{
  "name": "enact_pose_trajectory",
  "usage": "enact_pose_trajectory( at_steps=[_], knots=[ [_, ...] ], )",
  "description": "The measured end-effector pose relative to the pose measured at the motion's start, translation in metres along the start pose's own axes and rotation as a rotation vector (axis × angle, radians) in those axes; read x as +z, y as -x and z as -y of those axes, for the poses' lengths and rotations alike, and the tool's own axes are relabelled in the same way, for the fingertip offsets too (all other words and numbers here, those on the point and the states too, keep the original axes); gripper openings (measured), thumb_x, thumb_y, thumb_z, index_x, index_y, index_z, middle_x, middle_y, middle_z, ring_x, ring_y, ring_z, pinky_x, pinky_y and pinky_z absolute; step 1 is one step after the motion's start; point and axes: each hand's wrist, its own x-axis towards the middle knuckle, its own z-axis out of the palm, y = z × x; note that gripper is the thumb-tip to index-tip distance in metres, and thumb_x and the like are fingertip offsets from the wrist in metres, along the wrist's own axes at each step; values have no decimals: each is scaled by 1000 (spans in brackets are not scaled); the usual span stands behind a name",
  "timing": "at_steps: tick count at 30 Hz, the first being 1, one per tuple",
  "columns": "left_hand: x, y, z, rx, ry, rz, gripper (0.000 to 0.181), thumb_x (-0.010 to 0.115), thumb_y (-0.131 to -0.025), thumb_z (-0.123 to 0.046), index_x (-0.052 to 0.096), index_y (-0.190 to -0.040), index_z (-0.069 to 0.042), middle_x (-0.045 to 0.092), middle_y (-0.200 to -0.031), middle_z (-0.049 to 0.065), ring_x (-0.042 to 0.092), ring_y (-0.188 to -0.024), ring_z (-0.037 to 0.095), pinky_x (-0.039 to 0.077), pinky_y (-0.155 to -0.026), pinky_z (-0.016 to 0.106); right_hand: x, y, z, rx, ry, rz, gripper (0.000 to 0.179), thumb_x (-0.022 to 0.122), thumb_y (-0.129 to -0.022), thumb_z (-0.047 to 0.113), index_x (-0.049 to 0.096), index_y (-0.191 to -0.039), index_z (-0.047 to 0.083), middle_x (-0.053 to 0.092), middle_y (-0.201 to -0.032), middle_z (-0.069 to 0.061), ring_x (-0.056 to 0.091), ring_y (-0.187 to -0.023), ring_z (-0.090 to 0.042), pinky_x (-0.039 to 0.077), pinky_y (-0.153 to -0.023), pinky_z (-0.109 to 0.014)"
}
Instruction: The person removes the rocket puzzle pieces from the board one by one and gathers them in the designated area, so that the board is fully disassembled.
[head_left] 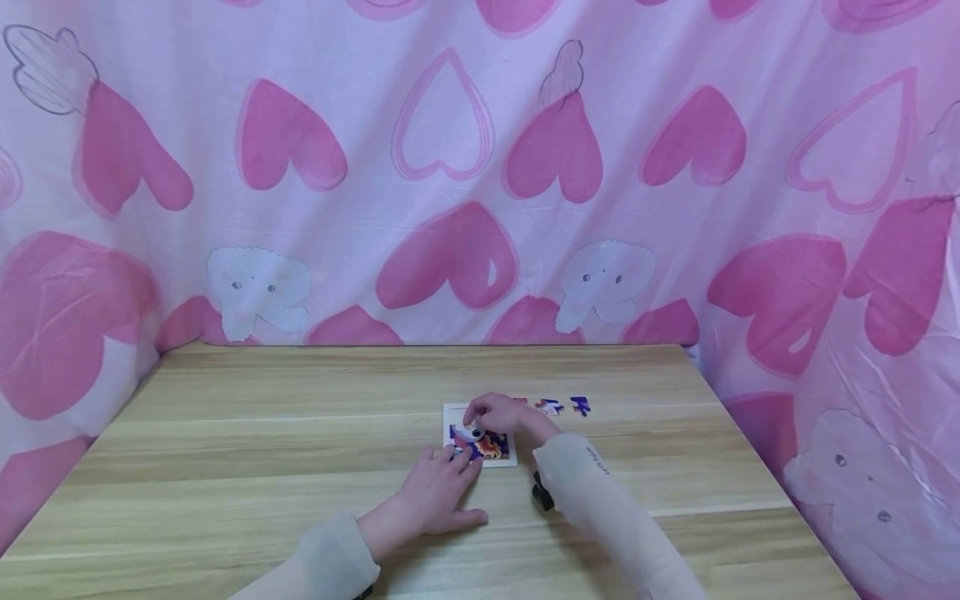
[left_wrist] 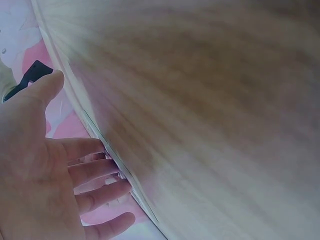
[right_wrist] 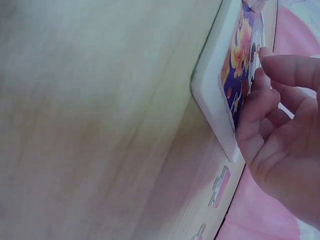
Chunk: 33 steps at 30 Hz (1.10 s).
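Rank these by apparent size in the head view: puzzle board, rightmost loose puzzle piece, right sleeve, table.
1. Table
2. Right sleeve, cut off by the picture's edge
3. Puzzle board, partly covered
4. Rightmost loose puzzle piece

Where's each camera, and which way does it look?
Head: on the head, looking forward and down at table, puzzle and curtain; left hand, right hand and sleeves show.
Left wrist: on that wrist, looking across the table; left hand shows.
Right wrist: on that wrist, looking at the puzzle; right hand shows.
Head and right wrist share the puzzle and loose pieces.
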Motion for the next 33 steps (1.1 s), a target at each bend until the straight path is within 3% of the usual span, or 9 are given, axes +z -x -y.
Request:
enact_pose_trajectory(
  at_steps=[9, 19, 27, 33],
  knots=[
    [-2, -1, 1, -8, 5, 10, 75, 39, -77, -69, 50, -126, -13, 47, -126, 10, 43, -112, 29, 37, -84, 49, -3, 1, -2, -34, -40, 11, 16, 49, -82, 1, 60, -91, 10, 56, -84, 0, 50, -77, -14, 39, -74, -32],
    [3, -1, 1, 10, 3, -22, 76, 38, -76, -69, 53, -123, -11, 48, -124, 11, 44, -110, 31, 37, -83, 50, -1, -2, -6, -95, -118, 31, 16, 52, -82, -4, 57, -92, 8, 57, -84, -2, 53, -78, -15, 44, -72, -29],
    [-3, 0, 0, -12, 18, 26, 75, 40, -77, -68, 50, -126, -12, 46, -127, 10, 42, -113, 31, 35, -86, 51, 1, -3, -9, -114, -166, 42, 18, 50, -81, -6, 55, -93, 7, 56, -84, -5, 52, -76, -17, 43, -72, -30],
    [0, -1, 0, -11, 5, 24, 76, 39, -76, -69, 50, -126, -13, 46, -127, 10, 42, -113, 30, 36, -85, 50, 2, -2, -9, -108, -195, 52, 18, 52, -82, -5, 54, -94, 8, 56, -84, -8, 51, -73, -17, 43, -69, -30]
  ],
)
